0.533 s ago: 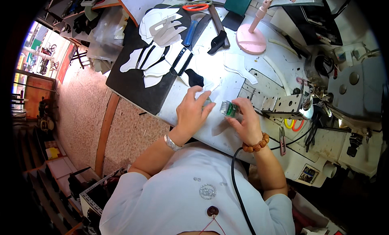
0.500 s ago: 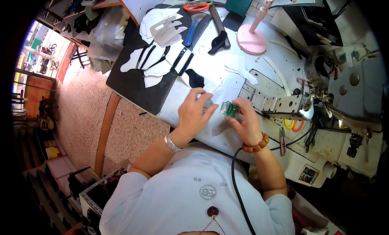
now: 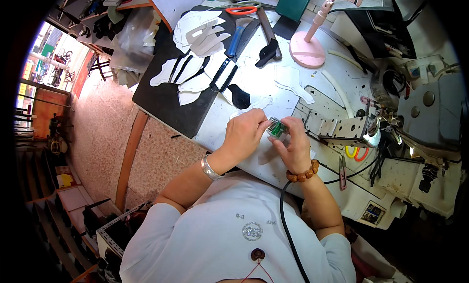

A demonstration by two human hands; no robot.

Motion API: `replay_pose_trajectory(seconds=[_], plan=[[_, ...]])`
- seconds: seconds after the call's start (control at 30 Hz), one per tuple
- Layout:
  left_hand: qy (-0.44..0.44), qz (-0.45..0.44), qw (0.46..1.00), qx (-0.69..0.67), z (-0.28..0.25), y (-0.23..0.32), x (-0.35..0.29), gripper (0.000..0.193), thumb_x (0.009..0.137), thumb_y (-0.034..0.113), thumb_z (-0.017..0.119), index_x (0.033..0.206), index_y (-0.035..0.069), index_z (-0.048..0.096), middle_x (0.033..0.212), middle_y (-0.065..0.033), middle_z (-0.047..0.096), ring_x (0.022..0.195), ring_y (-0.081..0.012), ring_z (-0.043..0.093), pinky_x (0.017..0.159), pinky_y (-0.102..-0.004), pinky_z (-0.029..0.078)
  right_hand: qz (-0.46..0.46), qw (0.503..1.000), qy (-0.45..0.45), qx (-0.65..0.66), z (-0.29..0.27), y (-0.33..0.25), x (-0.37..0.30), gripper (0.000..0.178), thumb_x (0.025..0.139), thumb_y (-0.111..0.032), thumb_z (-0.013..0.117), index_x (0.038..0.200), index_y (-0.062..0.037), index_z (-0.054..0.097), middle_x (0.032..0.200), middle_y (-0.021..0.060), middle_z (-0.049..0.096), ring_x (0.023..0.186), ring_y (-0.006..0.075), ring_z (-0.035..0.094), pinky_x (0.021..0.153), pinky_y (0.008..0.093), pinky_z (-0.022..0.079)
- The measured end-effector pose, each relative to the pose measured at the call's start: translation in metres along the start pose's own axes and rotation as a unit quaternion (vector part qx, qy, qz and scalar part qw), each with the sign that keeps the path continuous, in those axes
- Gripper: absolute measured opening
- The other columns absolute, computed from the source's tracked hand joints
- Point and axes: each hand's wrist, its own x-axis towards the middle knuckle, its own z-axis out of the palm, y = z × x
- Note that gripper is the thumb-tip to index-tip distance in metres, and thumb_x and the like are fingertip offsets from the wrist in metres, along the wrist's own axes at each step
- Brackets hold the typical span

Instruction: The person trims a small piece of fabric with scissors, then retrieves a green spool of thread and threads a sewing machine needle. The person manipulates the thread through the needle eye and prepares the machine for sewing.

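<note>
My right hand [image 3: 296, 147] holds a small green-and-clear pack of sewing needles [image 3: 277, 128] between thumb and fingers, with a row of thin metal shanks showing toward the left. My left hand [image 3: 245, 135] is closed in a pinch right at those shanks. What lies between its fingertips is hidden. Both hands are above the front edge of the white worktable [image 3: 220, 118]. Beyond them lie a black shaped piece [image 3: 239, 96] and white cut pieces [image 3: 189, 90] with black trim strips. A single white piece [image 3: 290, 82] is farther right.
At the right stands a sewing machine [image 3: 430, 107], its metal arm [image 3: 344, 128] reaching toward my right hand. Thread snips [image 3: 342, 174] and yellow-and-orange-handled scissors [image 3: 360, 154] lie near it. Farther back are a pink stand [image 3: 308, 51], a hammer [image 3: 267, 31] and orange-handled scissors [image 3: 242, 10].
My left hand has moved right to the needle pack, and its fingers have closed there. A pale yellowish thing seen in its fingers is now hidden. The pack has tilted slightly.
</note>
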Motion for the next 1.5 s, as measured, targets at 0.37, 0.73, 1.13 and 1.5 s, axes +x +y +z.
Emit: replay_pose_trajectory(seconds=[0.37, 0.73, 1.13, 1.5], plan=[[-0.109, 0.084, 0.99, -0.027, -0.026, 0.014, 0.007, 0.028, 0.074, 0.001, 0.067, 0.101, 0.005, 0.058, 0.09, -0.0066, 0.054, 0.081, -0.0172, 0.053, 0.065, -0.0276, 0.045, 0.085, 0.974, 0.006, 0.209, 0.007, 0.006, -0.008, 0.048, 0.07, 0.0, 0.071, 0.113, -0.0025, 0.05, 0.106, 0.0122, 0.053, 0.091, 0.0232, 0.057, 0.077, 0.0303, 0.049], [-0.072, 0.001, 0.993, -0.092, -0.009, 0.024, 0.004, 0.016, 0.075, -0.002, 0.062, 0.085, 0.001, 0.05, 0.082, -0.0121, 0.049, 0.072, -0.0285, 0.051, 0.064, -0.0348, 0.043, -0.049, 0.995, 0.088, 0.015, 0.003, -0.004, -0.007, 0.051, 0.068, 0.0, 0.072, 0.113, -0.0025, 0.048, 0.109, 0.0175, 0.053, 0.091, 0.0325, 0.057, 0.075, 0.0364, 0.05], [-0.005, -0.026, 0.985, -0.169, -0.007, 0.024, 0.008, 0.005, 0.084, -0.001, 0.06, 0.087, 0.001, 0.056, 0.076, -0.001, 0.054, 0.066, -0.007, 0.049, 0.059, -0.0211, 0.041, 0.132, 0.966, 0.058, 0.215, 0.008, 0.002, -0.014, 0.056, 0.068, -0.003, 0.075, 0.117, -0.0043, 0.047, 0.107, 0.0117, 0.051, 0.089, 0.0214, 0.055, 0.075, 0.0312, 0.048], [0.001, 0.063, 0.991, -0.121, -0.002, 0.032, 0.007, 0.025, 0.076, -0.005, 0.065, 0.101, 0.002, 0.063, 0.07, -0.0049, 0.056, 0.062, -0.0118, 0.052, 0.056, -0.0238, 0.043, 0.302, 0.786, -0.044, 0.537, -0.005, -0.008, -0.006, 0.027, 0.095, -0.014, 0.049, 0.12, -0.004, 0.048, 0.107, 0.0043, 0.054, 0.093, 0.0114, 0.054, 0.088, 0.0312, 0.05]])
